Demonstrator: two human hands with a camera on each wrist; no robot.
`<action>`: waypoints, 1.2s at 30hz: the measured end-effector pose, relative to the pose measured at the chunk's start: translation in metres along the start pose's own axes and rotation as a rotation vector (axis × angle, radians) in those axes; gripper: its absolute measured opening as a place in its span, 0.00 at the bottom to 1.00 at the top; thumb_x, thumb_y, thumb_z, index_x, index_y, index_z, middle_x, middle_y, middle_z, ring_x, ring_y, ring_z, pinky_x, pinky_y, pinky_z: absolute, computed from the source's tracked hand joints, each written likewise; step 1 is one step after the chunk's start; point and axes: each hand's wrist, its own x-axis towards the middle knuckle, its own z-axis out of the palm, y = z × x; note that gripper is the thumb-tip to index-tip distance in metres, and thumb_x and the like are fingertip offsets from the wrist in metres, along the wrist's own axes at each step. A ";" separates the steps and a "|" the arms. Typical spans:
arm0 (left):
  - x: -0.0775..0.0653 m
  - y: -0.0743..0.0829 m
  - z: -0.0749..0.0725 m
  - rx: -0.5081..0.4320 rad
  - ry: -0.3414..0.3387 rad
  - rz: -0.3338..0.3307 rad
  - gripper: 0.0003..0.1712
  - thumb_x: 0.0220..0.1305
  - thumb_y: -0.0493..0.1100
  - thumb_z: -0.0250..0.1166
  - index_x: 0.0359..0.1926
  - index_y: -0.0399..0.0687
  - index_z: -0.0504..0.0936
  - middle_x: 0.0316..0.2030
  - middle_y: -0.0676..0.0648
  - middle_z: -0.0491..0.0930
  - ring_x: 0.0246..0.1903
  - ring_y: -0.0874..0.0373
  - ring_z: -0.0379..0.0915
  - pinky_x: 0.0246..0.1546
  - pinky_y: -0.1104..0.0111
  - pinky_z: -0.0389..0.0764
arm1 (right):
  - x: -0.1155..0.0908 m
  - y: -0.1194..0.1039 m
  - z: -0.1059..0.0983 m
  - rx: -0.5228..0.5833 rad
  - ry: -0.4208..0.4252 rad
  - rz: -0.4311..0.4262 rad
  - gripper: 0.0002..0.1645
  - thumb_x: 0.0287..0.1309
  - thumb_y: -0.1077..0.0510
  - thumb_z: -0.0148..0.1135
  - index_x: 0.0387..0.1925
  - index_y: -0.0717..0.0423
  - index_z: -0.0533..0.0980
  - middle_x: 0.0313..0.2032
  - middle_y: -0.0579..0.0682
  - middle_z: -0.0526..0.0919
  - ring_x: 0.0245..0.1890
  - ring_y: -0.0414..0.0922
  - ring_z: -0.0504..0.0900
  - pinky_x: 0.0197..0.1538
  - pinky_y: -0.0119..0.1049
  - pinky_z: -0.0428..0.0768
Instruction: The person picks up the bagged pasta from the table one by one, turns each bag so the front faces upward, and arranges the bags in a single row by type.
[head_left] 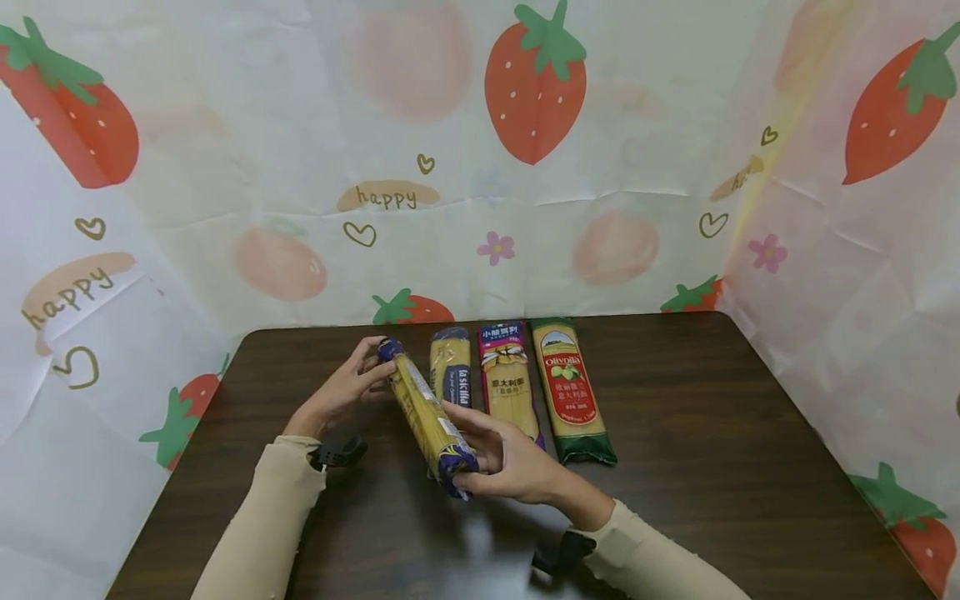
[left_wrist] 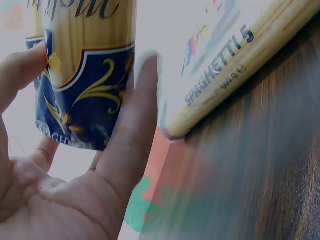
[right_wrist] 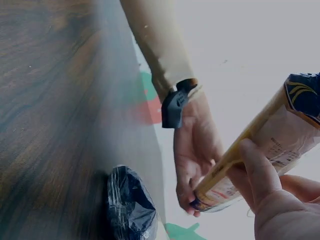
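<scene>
A pack of spaghetti point(head_left: 420, 406) with dark blue, gold-patterned ends is held tilted above the table by both hands. My left hand point(head_left: 339, 398) grips its far end, fingers and thumb on either side of the blue wrapper point(left_wrist: 85, 107) in the left wrist view. Around the near end, my right hand point(head_left: 525, 467) holds with thumb and fingers. A white printed panel on the pack point(right_wrist: 280, 132) shows in the right wrist view. Just behind it on the table lies a second spaghetti pack point(head_left: 450, 354) with a blue label, partly hidden by the held one.
A purple-topped pasta pack point(head_left: 507, 392) and a red-labelled, green-ended Olivoilà pack point(head_left: 572, 392) lie side by side right of the blue-labelled one. All rest on a dark wooden table point(head_left: 690, 467). A strawberry-print cloth point(head_left: 450, 150) rises behind and beside the table.
</scene>
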 end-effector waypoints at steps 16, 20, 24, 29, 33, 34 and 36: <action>0.003 0.008 0.019 0.150 0.199 -0.040 0.44 0.78 0.51 0.67 0.83 0.45 0.55 0.78 0.33 0.57 0.73 0.38 0.61 0.66 0.47 0.75 | -0.001 -0.014 -0.002 -0.220 -0.007 0.095 0.63 0.64 0.72 0.72 0.88 0.51 0.45 0.86 0.52 0.48 0.78 0.60 0.66 0.58 0.45 0.87; 0.004 0.011 0.025 0.117 0.263 -0.068 0.49 0.77 0.52 0.69 0.84 0.41 0.52 0.78 0.30 0.58 0.72 0.38 0.63 0.67 0.46 0.73 | -0.001 -0.013 -0.001 -0.209 -0.011 0.091 0.63 0.66 0.70 0.71 0.88 0.49 0.42 0.85 0.55 0.50 0.76 0.58 0.69 0.57 0.44 0.88; 0.005 0.012 0.029 0.083 0.307 -0.100 0.48 0.77 0.55 0.68 0.83 0.39 0.55 0.76 0.30 0.62 0.69 0.41 0.68 0.70 0.48 0.72 | -0.001 -0.010 -0.002 -0.188 0.009 0.100 0.66 0.64 0.70 0.71 0.89 0.47 0.40 0.83 0.58 0.53 0.70 0.57 0.76 0.56 0.46 0.88; 0.003 0.014 0.028 0.084 0.266 -0.070 0.40 0.81 0.56 0.62 0.81 0.39 0.63 0.73 0.30 0.67 0.68 0.39 0.71 0.74 0.46 0.70 | -0.001 -0.006 -0.004 -0.141 0.040 0.110 0.67 0.63 0.68 0.73 0.89 0.45 0.41 0.80 0.61 0.55 0.64 0.55 0.80 0.59 0.47 0.87; -0.001 0.015 0.023 0.067 0.168 -0.084 0.38 0.84 0.55 0.58 0.83 0.43 0.60 0.74 0.30 0.65 0.72 0.34 0.66 0.78 0.43 0.62 | -0.001 -0.004 -0.004 -0.087 0.050 0.097 0.64 0.65 0.67 0.72 0.88 0.47 0.42 0.80 0.61 0.54 0.64 0.54 0.80 0.59 0.45 0.87; -0.002 0.016 0.021 0.055 0.138 -0.092 0.39 0.85 0.55 0.56 0.85 0.44 0.57 0.75 0.30 0.64 0.73 0.34 0.65 0.78 0.42 0.61 | -0.001 -0.003 -0.004 -0.077 0.050 0.089 0.63 0.66 0.67 0.72 0.88 0.47 0.42 0.80 0.62 0.54 0.65 0.54 0.80 0.59 0.45 0.87; -0.004 0.016 0.018 0.035 0.084 -0.112 0.40 0.86 0.56 0.55 0.87 0.49 0.51 0.75 0.31 0.63 0.73 0.35 0.66 0.78 0.43 0.63 | -0.001 -0.003 -0.003 -0.056 0.050 0.076 0.62 0.67 0.66 0.72 0.88 0.48 0.43 0.81 0.62 0.53 0.65 0.54 0.80 0.59 0.44 0.87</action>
